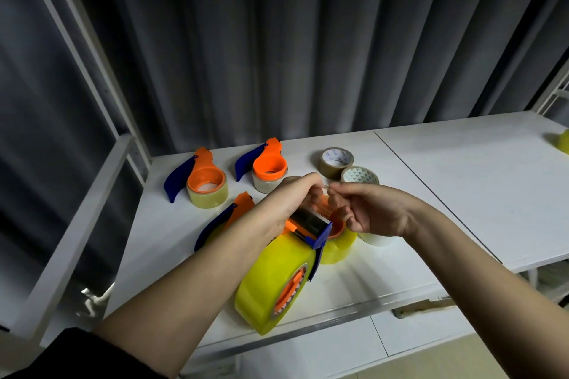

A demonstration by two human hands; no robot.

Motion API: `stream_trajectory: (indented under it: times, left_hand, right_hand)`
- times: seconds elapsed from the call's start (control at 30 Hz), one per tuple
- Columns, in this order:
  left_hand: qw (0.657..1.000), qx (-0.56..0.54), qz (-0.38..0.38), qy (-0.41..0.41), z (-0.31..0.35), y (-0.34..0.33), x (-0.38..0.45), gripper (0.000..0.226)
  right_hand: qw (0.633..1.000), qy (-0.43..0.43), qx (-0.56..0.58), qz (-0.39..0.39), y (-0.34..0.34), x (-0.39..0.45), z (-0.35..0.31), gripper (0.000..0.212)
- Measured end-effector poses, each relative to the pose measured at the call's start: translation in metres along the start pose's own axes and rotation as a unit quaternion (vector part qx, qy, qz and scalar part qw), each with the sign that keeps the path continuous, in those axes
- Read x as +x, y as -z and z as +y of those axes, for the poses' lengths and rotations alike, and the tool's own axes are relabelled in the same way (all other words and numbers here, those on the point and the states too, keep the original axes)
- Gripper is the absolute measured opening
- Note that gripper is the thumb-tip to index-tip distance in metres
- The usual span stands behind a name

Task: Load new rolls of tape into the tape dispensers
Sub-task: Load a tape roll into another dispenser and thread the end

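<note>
Yellow tape roll point(271, 280) on orange-and-blue dispenser point(311, 229), tilted, above front edge of white table point(462, 169). Left hand point(289, 203) curled round dispenser top; right hand point(366, 209) pinching a clear tape end point(324, 186) between fingertips, just above the cutter. Behind the hands: second yellow roll point(337, 248), clear roll point(374, 240). Further back: three loaded dispensers point(203, 178) point(268, 168) point(226, 218), brown roll point(335, 163), patterned-core roll point(359, 176). Grey curtain point(277, 55) beyond.

Two loaded dispensers point(207, 182) point(265, 169) at table point(462, 169) rear-left, two tape rolls point(336, 162) point(359, 176) to their right
</note>
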State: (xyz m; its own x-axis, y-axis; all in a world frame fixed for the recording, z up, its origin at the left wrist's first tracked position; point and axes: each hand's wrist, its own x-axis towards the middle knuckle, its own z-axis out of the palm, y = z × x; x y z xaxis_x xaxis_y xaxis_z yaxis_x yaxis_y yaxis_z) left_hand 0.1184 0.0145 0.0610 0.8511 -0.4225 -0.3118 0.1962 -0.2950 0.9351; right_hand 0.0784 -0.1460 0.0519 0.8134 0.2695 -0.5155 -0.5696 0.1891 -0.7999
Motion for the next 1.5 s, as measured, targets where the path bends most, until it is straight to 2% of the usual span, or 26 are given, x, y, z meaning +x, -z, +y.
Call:
stream_trajectory:
  times: [0.13, 0.3, 0.4, 0.5, 0.63, 0.67, 0.73, 0.83, 0.9, 0.97, 1.07, 1.17, 1.3, 1.4, 1.5]
  left_hand:
    - [1.000, -0.004, -0.016, 0.021, 0.001, 0.002, -0.001, 0.021]
    - [0.999, -0.003, -0.041, 0.025, 0.001, 0.005, -0.002, 0.020]
    - [0.998, -0.023, -0.054, 0.016, 0.001, 0.004, -0.004, 0.023]
    - [0.997, -0.034, -0.068, 0.015, -0.001, 0.005, -0.004, 0.029]
    - [0.997, -0.011, -0.048, -0.059, -0.005, 0.003, -0.003, 0.009]
    - [0.996, -0.009, -0.045, -0.074, -0.006, 0.003, -0.003, 0.012]
    - [0.995, -0.003, -0.048, -0.083, -0.008, 0.004, -0.002, 0.017]
    - [0.996, 0.003, -0.049, -0.075, -0.007, 0.005, -0.003, 0.016]
    - [0.997, -0.004, -0.046, -0.060, -0.007, 0.005, -0.002, 0.014]
    - [0.998, -0.008, -0.043, -0.045, -0.007, 0.005, -0.001, 0.012]
    - [0.999, -0.021, -0.032, -0.013, -0.007, 0.006, 0.002, 0.013]
    - [0.998, -0.025, -0.047, 0.019, -0.005, 0.006, 0.001, 0.012]
    - [0.994, -0.052, -0.074, 0.055, -0.002, 0.009, 0.001, 0.013]
    - [0.992, -0.063, -0.074, 0.082, 0.000, 0.011, 0.000, 0.014]
    - [0.989, -0.066, -0.083, 0.099, 0.002, 0.012, 0.002, 0.017]
  right_hand:
    - [0.990, -0.002, 0.102, -0.100, 0.008, 0.009, 0.011, 0.039]
    - [0.976, 0.000, 0.151, -0.155, 0.008, 0.013, 0.017, 0.033]
    - [0.971, 0.005, 0.170, -0.165, 0.006, 0.015, 0.016, 0.033]
    - [0.971, 0.012, 0.169, -0.171, 0.004, 0.014, 0.016, 0.023]
    - [0.973, 0.003, 0.167, -0.160, 0.002, 0.014, 0.017, 0.015]
    - [0.975, 0.003, 0.162, -0.151, 0.001, 0.013, 0.017, 0.010]
    - [0.977, 0.000, 0.159, -0.140, 0.001, 0.014, 0.017, 0.023]
    - [0.971, -0.003, 0.175, -0.164, -0.001, 0.013, 0.016, 0.011]
    - [0.975, -0.006, 0.153, -0.162, 0.001, 0.013, 0.016, 0.020]
    - [0.981, -0.006, 0.127, -0.148, 0.000, 0.012, 0.015, 0.023]
    - [0.994, 0.003, 0.064, -0.084, -0.006, 0.007, 0.011, 0.012]
    - [1.000, 0.015, 0.001, -0.025, -0.011, 0.003, 0.009, 0.020]
    - [1.000, 0.014, 0.000, 0.019, -0.011, 0.001, 0.008, 0.032]
    - [0.992, 0.026, -0.071, 0.105, -0.011, -0.001, 0.010, 0.035]
    - [0.962, 0.094, -0.179, 0.181, -0.016, -0.007, 0.011, 0.028]
